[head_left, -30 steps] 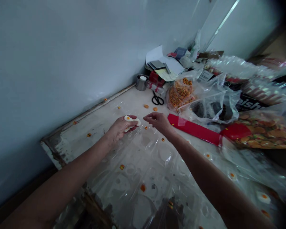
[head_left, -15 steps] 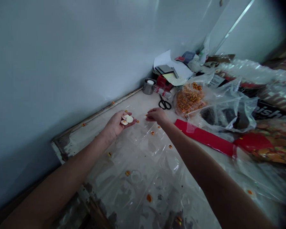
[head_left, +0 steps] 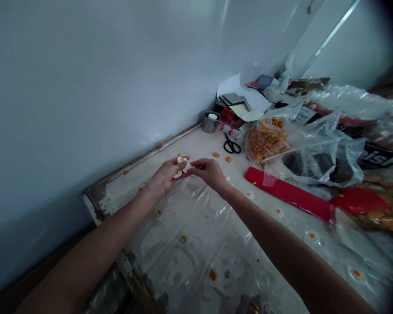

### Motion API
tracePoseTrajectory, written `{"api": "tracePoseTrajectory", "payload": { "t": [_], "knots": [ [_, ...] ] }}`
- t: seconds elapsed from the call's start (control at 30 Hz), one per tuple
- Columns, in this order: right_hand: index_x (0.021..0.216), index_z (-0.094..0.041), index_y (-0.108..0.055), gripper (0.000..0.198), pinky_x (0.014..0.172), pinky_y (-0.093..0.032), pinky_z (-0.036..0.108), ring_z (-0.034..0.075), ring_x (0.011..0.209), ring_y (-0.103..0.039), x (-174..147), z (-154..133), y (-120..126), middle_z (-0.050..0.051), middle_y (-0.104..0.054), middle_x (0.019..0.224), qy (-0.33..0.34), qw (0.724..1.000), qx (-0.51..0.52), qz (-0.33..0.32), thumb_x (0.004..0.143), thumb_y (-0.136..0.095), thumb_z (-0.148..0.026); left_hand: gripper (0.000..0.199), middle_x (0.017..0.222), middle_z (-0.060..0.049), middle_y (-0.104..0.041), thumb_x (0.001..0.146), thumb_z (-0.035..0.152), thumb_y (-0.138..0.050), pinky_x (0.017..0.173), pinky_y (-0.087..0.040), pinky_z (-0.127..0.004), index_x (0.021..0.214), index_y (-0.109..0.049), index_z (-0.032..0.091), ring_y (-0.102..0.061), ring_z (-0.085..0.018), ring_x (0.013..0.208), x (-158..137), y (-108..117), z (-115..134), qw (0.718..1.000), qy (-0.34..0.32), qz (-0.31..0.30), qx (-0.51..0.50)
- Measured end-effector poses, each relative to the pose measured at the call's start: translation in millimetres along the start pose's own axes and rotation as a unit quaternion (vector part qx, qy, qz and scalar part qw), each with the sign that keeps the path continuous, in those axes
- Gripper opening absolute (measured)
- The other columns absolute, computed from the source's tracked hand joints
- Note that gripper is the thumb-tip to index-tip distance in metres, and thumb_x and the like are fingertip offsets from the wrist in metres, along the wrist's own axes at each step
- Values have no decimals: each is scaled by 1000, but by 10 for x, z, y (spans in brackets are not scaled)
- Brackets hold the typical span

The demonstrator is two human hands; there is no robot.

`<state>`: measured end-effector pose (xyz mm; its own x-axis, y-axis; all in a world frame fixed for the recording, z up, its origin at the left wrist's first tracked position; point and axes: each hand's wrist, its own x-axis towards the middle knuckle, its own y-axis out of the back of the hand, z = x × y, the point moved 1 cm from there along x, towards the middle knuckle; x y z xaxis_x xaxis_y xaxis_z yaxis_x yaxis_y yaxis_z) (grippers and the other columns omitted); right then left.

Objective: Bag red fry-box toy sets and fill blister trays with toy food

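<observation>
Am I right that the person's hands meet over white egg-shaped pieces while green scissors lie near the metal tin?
Not quite: the scissors are black, as the head view shows. The left hand and right hand do meet over white egg-shaped pieces, near the metal tin.

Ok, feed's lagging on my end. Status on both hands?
Left hand cupping white egg candies. Right hand pinching at the same pile. Loose candies on the plastic sheet; scissors apart, beyond the hands.

Clutter lying along the wall
Black scissors [head_left: 232, 146] are resting beside a metal tin [head_left: 211, 122]; a red strip [head_left: 290, 193] is lying nearby.
</observation>
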<state>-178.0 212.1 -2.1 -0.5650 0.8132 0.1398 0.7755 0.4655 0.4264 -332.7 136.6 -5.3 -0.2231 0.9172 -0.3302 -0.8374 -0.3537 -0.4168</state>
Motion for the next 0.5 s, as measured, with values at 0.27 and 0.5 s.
{"api": "tracePoseTrajectory", "payload": {
  "t": [0.27, 0.5],
  "knots": [
    [78, -17, -67, 21, 59, -46, 24, 15, 65, -64, 150, 104, -126, 1, -69, 70, -69, 972, 201, 105, 68, -72, -34, 23, 92, -10, -73, 85, 4, -57, 80, -60, -33, 105, -66, 11, -71, -17, 79, 23, -7, 23, 995, 14, 48, -84],
    [98, -15, -73, 22, 78, -47, 31, 22, 93, -65, 1059, 73, -27, 10, -72, 100, 129, 917, -376, 15, 85, -56, -17, 24, 91, -13, -75, 76, 11, -68, 71, -57, -27, 100, -70, 11, -72, -18, 77, -100, 503, 393, 997, 13, 60, 42]
  ]
}}
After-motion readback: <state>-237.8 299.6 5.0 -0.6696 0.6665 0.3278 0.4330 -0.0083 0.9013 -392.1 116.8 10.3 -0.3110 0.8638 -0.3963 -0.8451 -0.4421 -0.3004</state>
